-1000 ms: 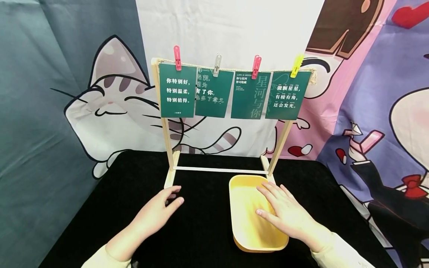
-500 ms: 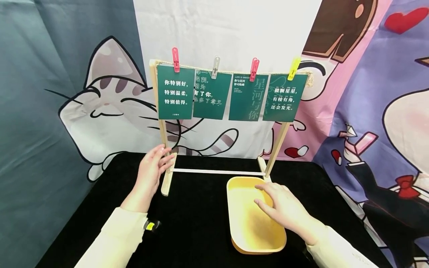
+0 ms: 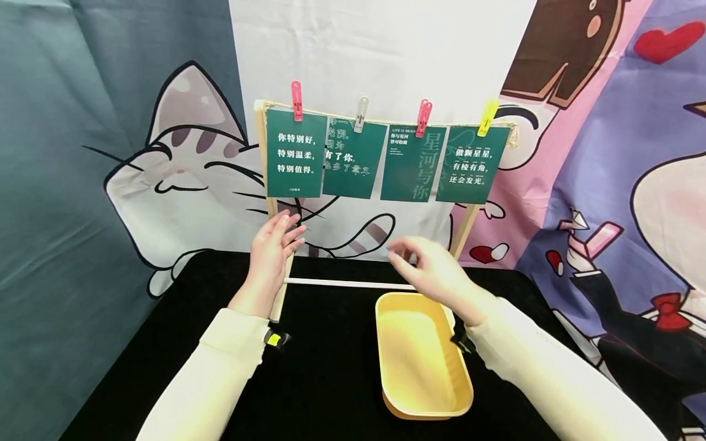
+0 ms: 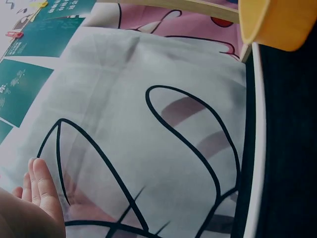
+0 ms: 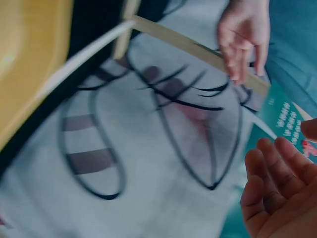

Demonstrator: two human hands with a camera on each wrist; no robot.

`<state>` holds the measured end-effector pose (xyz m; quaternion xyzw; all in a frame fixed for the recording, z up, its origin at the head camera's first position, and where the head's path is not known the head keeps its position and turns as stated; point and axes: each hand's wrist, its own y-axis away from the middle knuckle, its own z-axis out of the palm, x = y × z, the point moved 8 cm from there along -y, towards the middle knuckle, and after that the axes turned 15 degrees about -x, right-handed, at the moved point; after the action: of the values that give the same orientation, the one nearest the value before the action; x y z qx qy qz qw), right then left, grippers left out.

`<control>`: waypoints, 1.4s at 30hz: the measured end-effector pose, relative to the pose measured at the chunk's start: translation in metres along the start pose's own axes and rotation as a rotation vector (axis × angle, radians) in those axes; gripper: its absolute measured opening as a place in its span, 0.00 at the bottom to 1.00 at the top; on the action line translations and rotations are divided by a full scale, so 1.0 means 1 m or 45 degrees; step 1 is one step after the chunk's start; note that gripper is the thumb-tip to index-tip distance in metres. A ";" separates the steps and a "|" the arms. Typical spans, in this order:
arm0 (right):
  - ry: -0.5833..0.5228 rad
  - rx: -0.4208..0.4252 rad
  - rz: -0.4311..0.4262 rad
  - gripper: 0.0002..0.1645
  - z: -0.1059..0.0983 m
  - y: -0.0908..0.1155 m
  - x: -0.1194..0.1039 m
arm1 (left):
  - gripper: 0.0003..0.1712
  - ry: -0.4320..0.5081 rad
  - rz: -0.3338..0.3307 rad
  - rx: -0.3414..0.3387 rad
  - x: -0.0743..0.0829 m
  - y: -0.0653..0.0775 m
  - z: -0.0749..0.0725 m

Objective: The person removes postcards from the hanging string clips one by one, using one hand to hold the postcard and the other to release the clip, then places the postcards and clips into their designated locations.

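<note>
My left hand (image 3: 273, 254) is raised in front of the left post of a wooden stand (image 3: 260, 122), fingers loosely extended and nothing in them. Whether it touches the post, I cannot tell. My right hand (image 3: 432, 269) hovers beyond the far end of a yellow tray (image 3: 383, 355), its fingers loosely bent and holding nothing, as the right wrist view also shows. Four-cornered green cards hang in a row from the stand's cord, among them the leftmost card (image 3: 295, 177) and the rightmost card (image 3: 469, 190). Pink clothespins (image 3: 297, 101), a clear clothespin (image 3: 361, 114) and a yellow clothespin (image 3: 488, 117) grip them.
A white crossbar (image 3: 347, 283) joins the stand's feet just behind the tray. Black cloth (image 3: 325, 367) covers the table. A printed cartoon backdrop (image 3: 182, 159) hangs close behind the stand.
My left hand has risen from low over the table to the left post. The right hand has left the space over the tray and moved forward and up, toward the cards.
</note>
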<state>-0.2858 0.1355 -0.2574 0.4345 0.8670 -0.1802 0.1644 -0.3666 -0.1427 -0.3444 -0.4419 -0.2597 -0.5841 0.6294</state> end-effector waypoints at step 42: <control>-0.023 -0.117 0.140 0.34 -0.099 -0.205 -0.153 | 0.10 0.082 0.093 0.018 0.027 -0.028 0.031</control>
<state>-0.3777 -0.0397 -0.0679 0.4720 0.8476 -0.1346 0.2016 -0.3831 -0.1276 -0.3002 -0.4276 -0.2271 -0.5729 0.6614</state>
